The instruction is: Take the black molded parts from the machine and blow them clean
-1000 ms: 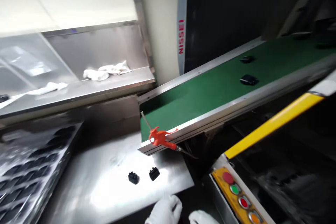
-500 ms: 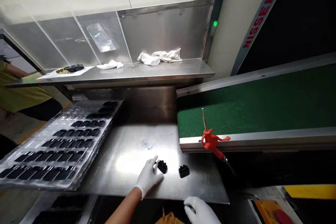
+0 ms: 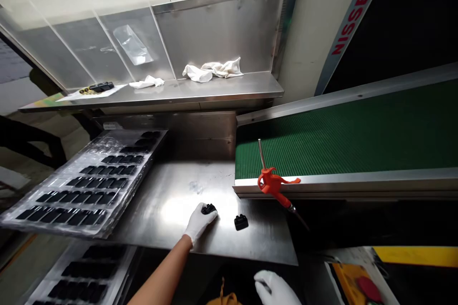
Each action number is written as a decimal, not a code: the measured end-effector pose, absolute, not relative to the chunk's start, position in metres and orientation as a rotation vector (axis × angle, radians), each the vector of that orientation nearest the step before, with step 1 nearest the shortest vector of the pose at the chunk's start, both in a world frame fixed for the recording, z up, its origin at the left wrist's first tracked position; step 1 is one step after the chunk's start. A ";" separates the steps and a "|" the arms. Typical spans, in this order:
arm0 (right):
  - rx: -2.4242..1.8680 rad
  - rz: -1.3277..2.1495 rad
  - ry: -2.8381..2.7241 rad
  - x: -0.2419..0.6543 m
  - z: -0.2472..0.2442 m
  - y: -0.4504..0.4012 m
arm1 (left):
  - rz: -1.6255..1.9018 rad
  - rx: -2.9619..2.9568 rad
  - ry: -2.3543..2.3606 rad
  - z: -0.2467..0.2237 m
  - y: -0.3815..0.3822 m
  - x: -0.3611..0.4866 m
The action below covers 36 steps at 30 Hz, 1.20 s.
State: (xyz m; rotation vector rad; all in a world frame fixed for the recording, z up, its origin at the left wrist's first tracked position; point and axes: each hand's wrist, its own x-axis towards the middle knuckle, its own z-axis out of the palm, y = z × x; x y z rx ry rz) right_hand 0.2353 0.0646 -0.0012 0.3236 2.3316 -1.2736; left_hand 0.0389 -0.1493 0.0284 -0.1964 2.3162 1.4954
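Observation:
My left hand (image 3: 200,222), in a white glove, is closed round a small black part (image 3: 208,208) on the steel table (image 3: 161,200). A second black part (image 3: 241,222) lies on the table to the right of it, touched by neither hand. My right hand (image 3: 275,289), also gloved in white, is at the bottom edge of the view, below the table's front edge. Its fingers are curled with a small gap beside the thumb, and nothing shows between them. On the left, a clear plastic tray (image 3: 60,209) holds rows of black parts.
A green conveyor belt (image 3: 322,138) runs off to the right, with an orange air gun (image 3: 272,184) at its near edge. White cloths (image 3: 223,68) lie on a raised steel shelf (image 3: 250,86). Another tray (image 3: 77,267) sits lower left. A red button (image 3: 369,289) is lower right.
My left hand has closed on the left black part, which was lying beside its open fingers. The view has shifted a little, and the person at the far left is mostly out of view.

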 end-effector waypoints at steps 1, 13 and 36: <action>0.330 -1.343 2.312 0.233 0.003 0.067 | 1.562 -0.248 2.260 0.032 -0.147 0.045; 0.529 -1.603 2.274 0.159 -0.001 0.086 | 2.174 -0.315 1.321 0.087 -0.124 0.105; 0.249 -1.806 1.771 0.102 0.097 0.001 | 2.147 -0.518 0.770 0.111 -0.209 0.068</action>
